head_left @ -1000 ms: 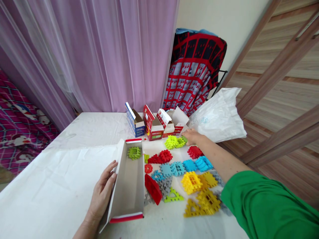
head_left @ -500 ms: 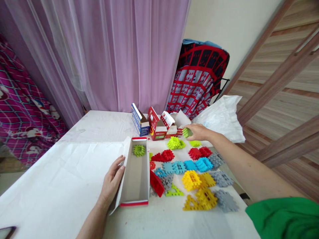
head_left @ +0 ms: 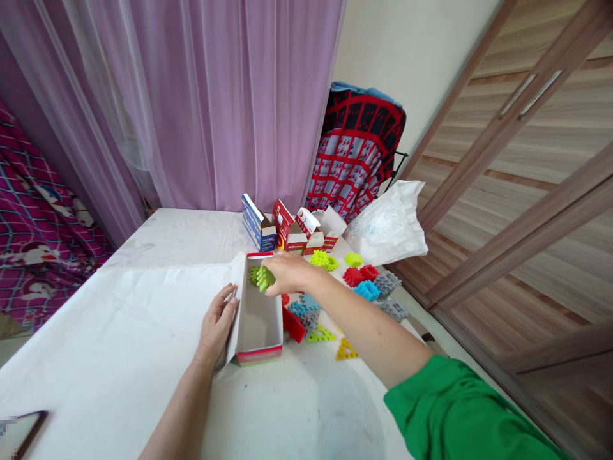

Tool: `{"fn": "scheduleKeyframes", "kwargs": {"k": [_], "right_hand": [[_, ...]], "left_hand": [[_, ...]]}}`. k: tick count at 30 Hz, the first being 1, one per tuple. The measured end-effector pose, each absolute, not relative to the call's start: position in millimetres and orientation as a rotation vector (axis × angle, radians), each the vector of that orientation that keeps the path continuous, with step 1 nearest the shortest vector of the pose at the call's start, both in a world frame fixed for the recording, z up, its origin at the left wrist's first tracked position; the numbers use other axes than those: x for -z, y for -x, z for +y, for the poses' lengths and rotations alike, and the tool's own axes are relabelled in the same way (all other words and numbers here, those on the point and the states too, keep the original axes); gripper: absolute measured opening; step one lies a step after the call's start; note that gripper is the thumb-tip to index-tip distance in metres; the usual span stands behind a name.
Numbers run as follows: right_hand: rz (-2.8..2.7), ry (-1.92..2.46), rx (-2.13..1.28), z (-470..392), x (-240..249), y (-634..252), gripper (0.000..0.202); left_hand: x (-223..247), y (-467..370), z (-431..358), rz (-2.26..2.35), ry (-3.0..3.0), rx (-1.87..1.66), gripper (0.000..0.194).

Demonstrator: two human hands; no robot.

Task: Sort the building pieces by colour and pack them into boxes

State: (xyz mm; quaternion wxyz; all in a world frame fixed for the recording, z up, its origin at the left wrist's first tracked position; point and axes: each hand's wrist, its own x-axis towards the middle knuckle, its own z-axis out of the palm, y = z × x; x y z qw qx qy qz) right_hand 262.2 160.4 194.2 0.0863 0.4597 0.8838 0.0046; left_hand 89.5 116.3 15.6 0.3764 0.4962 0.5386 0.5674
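My right hand (head_left: 291, 271) reaches over the far end of a long, open cardboard box (head_left: 258, 326) and grips a lime-green interlocking building block (head_left: 264, 278) with toothed edges. Another green block (head_left: 253, 275) is in the box just beside it, partly covered. My left hand (head_left: 216, 326) lies at the box's left side, its fingers stretched out and touching the raised lid flap (head_left: 234, 326). Right of the box lie red, blue, grey, green and yellow toothed pieces, among them a red piece (head_left: 293, 324) and a yellow triangle (head_left: 345, 349). My right forearm hides several others.
Behind the box stand small open cartons, one blue (head_left: 258, 223) and others red, including this one (head_left: 290, 229). A white plastic bag (head_left: 387, 227) is at the table's back right. A phone-like object (head_left: 23, 434) lies at the near left of the white-covered table (head_left: 143, 338).
My right hand has carried the green block leftward from near the white bag to the box. My left hand stays at the flap. The view has turned somewhat to the right.
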Motion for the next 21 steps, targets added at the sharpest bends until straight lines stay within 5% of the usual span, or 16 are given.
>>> {"fn": "scheduleKeyframes", "kwargs": {"k": [21], "right_hand": [[2.334,-1.445,-0.076,135.9,-115.0,-205.8,0.036]], "left_hand": [[-7.3,-85.7,122.8,1.401,-1.277,-1.461,0.050]]}}
